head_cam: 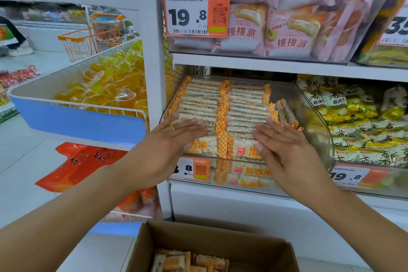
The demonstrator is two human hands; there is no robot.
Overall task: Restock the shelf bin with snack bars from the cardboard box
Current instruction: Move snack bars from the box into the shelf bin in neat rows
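Cardboard box (220,240) sits at bottom centre, flaps open, a few orange-and-white snack bars (189,263) lying loose at its bottom. Both forearms reach up from the lower corners toward the shelf.

Left hand (170,139), centre frame: fingers straight and together, palm down, lying flat on the front of the left row of bars; gold ring (171,127) on one finger. Gripping nothing, just pressing.

Right hand (284,143), right of centre: fingers straight, slightly spread, flat on the front of the right row. Nothing pinched or held either.

Clear bin (318,121) on the middle shelf holds the stocked bars (223,106) in two tidy rows standing on edge, orange checked wrapper ends meeting along the middle seam. A few bars (287,112) at the right end lean tilted against the row. Front-most bars face out with printed labels. Orange price tag (194,169) on the bin front, partly hidden by the left wrist.

Right of it, a bin of yellow-and-white packs (362,121) with its own tag (355,175) reading 19.8.

Upper shelf: pink pastry bags (287,33) in a clear bin, tag (196,13) reading 19.8.

Left side: blue-fronted wire basket (72,117) of yellow jelly cups (110,86); red packs (77,161) below it. Upper left, far back: orange shopping carts (92,37) on the aisle floor.
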